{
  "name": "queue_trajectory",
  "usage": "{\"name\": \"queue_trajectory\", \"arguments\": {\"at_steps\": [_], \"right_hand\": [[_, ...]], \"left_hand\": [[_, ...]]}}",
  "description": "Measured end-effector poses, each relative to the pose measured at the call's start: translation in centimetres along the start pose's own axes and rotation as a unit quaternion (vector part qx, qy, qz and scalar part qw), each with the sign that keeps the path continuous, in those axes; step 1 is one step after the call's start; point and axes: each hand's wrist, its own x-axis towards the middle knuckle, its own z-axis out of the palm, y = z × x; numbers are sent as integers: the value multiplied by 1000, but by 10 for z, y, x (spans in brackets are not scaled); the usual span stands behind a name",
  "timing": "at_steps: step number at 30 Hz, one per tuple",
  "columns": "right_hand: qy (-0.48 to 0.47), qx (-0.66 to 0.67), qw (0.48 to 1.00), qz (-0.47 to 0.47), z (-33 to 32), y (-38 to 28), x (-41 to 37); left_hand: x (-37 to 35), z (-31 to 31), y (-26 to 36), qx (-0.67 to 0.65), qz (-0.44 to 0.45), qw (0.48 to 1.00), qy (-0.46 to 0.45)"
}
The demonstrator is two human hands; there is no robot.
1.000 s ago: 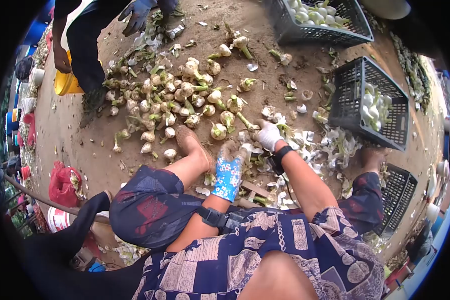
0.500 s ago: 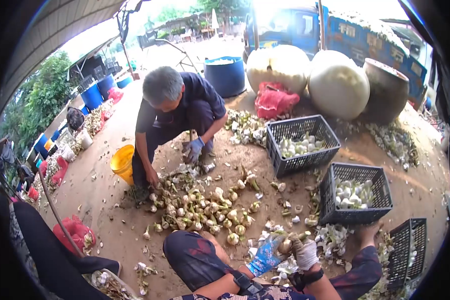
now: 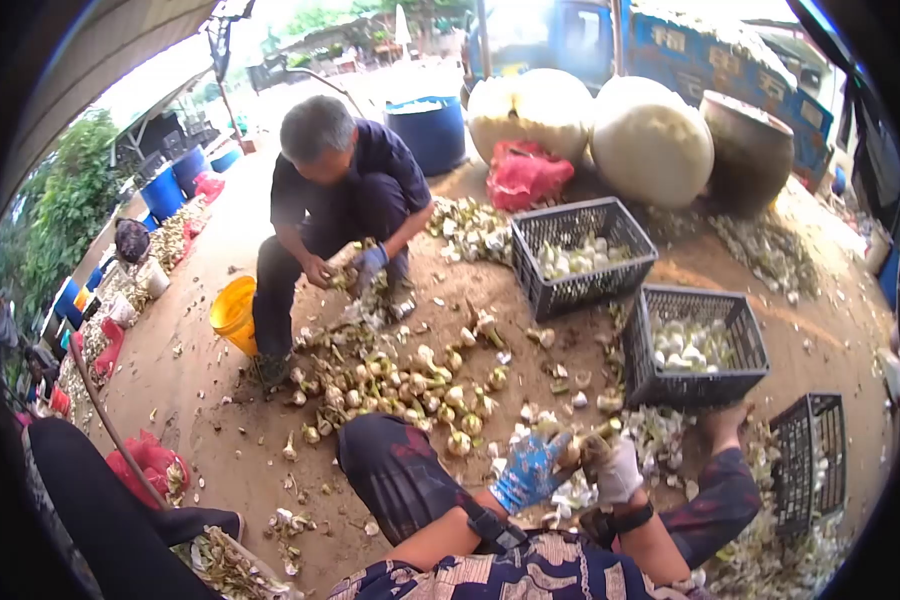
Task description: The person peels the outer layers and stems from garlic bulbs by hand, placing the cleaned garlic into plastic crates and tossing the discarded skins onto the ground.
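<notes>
Low at centre frame, the left hand [image 3: 530, 470] and right hand [image 3: 618, 472] are both clenching one bulb [image 3: 573, 456], apparently peeling it; stripping further is calling for a steady grip.

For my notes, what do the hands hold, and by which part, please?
One bulb: left hand on its round body, right hand at the stalk end.

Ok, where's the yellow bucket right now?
In the head view the yellow bucket sits on the ground at left, just beside the crouching person, left of the pile of bulbs.
</notes>
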Motion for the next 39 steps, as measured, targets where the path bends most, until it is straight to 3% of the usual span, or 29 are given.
{"name": "queue_trajectory", "arguments": {"at_steps": [1, 2, 3, 4, 5, 9, 11, 14, 15, 16, 17, 18, 19, 20, 21, 22, 23, 24, 25, 27, 29, 31, 32, 33, 34, 35, 36, 38, 39], "right_hand": [[16, -109, 992, -66, 2, 21, 6], [19, -42, 999, 0, 14, -4, 3], [24, -150, 988, 24, 20, -33, -1], [1, -110, 994, 19, 19, -13, 3], [-23, -255, 967, -7, 11, -1, 6], [-98, -295, 948, 61, 14, -34, 3], [-74, -88, 980, 163, 17, -37, -3], [-80, 39, 986, 141, 10, -39, -5], [-114, -108, 986, -55, 2, -30, -3], [-143, -247, 926, -248, -2, -24, 0], [-146, -245, 926, -248, 0, -21, 0], [-132, -62, 983, -112, 3, -19, -3], [-109, 125, 986, 31, 5, -17, -7], [-149, 5, 989, 13, -5, -18, -10], [-146, 6, 989, 15, -7, -16, -11], [-124, 175, 971, 106, -9, -17, -12], [-98, 336, 917, 191, -6, -25, -12], [-8, 81, 986, 143, 9, -39, -12], [18, -74, 996, 41, 14, -34, -11], [-30, -185, 982, -6, 18, -36, -11], [-40, -280, 957, -62, 27, -23, -8], [-134, -301, 944, -28, 29, -26, -12], [-189, -209, 959, 38, 27, -25, -15], [-225, -142, 961, 73, 20, -43, -16], [-122, 111, 976, 142, 10, -39, -25], [-12, 353, 914, 201, -2, -36, -32], [-17, 354, 913, 201, -17, -37, -27], [-118, 21, 957, 266, -53, -50, -7], [-159, -152, 933, 285, -61, -55, 1]], "left_hand": [[-2, -1, -1, 18, 11, 1000, 11], [-4, -2, -3, 30, -7, 1000, 1], [-8, -2, -4, 36, -28, 999, -16], [-9, -3, -5, 22, -32, 999, -22], [-7, -5, -8, 9, -33, 999, -24], [-1, -14, -7, -66, -49, 997, -13], [-1, -16, -10, -146, -76, 986, -7], [1, -25, -13, -239, -98, 965, -50], [-1, -27, -10, -479, -229, 843, -89], [-2, -28, -9, -675, -337, 645, -118], [-5, -21, -12, -674, -339, 646, -115], [-10, -9, -17, -780, -347, 511, -104], [-14, 0, -21, -862, -344, 361, -91], [2, -15, -8, -845, -346, 394, -102], [3, -7, -10, -844, -348, 393, -104], [0, 5, -15, -756, -385, 530, -12], [-1, 13, -17, -640, -405, 648, 80], [-7, 9, -17, -505, -383, 770, 70], [-8, 15, -16, -505, -385, 770, 66], [0, 23, -8, -553, -323, 768, -4], [5, 20, -3, -572, -321, 754, -12], [7, 20, -4, -769, -411, 489, 37], [-2, 31, -22, -779, -431, 453, 38], [-1, 22, -29, -904, -360, 221, -56], [-1, 23, -23, -872, -394, 291, 18], [3, 21, -15, -828, -421, 358, 93], [3, 19, -17, -827, -420, 361, 96], [6, 16, -19, -817, -378, 419, 120], [6, 21, -24, -820, -373, 419, 116]]}}
